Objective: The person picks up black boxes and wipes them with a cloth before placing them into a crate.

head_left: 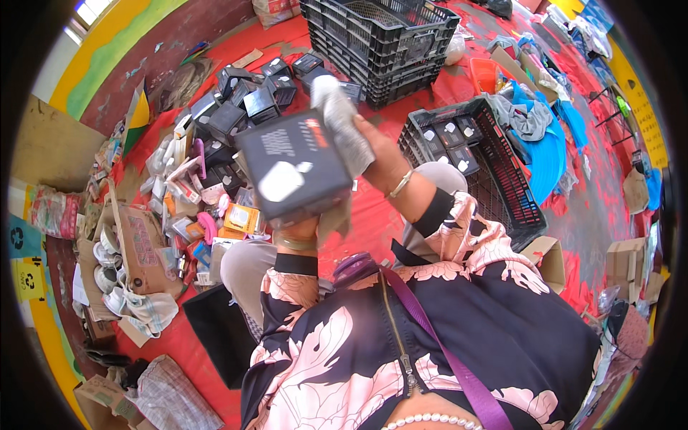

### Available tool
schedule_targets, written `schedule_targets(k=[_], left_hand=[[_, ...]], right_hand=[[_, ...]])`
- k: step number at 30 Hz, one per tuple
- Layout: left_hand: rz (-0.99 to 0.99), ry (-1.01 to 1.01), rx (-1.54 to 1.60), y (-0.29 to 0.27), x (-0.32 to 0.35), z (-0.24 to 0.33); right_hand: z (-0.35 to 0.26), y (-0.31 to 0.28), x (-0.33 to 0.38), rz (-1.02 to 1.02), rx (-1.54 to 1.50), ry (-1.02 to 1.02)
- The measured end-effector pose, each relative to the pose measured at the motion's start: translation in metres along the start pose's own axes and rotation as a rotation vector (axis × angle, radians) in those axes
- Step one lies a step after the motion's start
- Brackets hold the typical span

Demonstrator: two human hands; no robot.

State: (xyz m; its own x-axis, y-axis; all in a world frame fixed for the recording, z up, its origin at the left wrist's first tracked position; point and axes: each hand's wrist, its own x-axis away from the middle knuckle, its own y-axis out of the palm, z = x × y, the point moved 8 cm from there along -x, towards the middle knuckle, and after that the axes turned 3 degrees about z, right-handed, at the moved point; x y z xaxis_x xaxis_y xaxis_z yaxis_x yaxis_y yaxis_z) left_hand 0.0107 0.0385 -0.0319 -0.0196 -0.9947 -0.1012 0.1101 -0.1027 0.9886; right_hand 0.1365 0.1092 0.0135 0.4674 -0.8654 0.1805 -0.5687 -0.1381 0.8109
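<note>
Hands hold a dark box point(294, 166) up in front of the person. Left hand point(299, 228) grips the box from below, fingers closed on its bottom edge. Right hand point(373, 147) presses a grey cloth point(342, 118) tight against the box's top side. Black crate point(476, 161) with more boxes sits on the red floor point(373, 215) to the right.
</note>
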Motion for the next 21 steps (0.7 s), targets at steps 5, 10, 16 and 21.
schedule_targets(k=[5, 10, 16, 21], left_hand=[[0.325, 0.054, -0.425, 0.015, -0.006, -0.001], [0.253, 0.07, -0.786, 0.012, -0.007, 0.005], [0.218, -0.149, -0.756, 0.013, -0.001, -0.002], [0.146, -0.161, -0.843, 0.022, 0.001, -0.003]], right_hand=[[0.012, -0.018, -0.009, -0.078, -0.192, 0.021], [0.007, -0.056, -0.007, 0.238, 0.149, -0.029], [0.001, -0.042, -0.002, 0.104, 0.217, -0.086], [-0.003, -0.039, -0.004, -0.002, 0.332, -0.154]])
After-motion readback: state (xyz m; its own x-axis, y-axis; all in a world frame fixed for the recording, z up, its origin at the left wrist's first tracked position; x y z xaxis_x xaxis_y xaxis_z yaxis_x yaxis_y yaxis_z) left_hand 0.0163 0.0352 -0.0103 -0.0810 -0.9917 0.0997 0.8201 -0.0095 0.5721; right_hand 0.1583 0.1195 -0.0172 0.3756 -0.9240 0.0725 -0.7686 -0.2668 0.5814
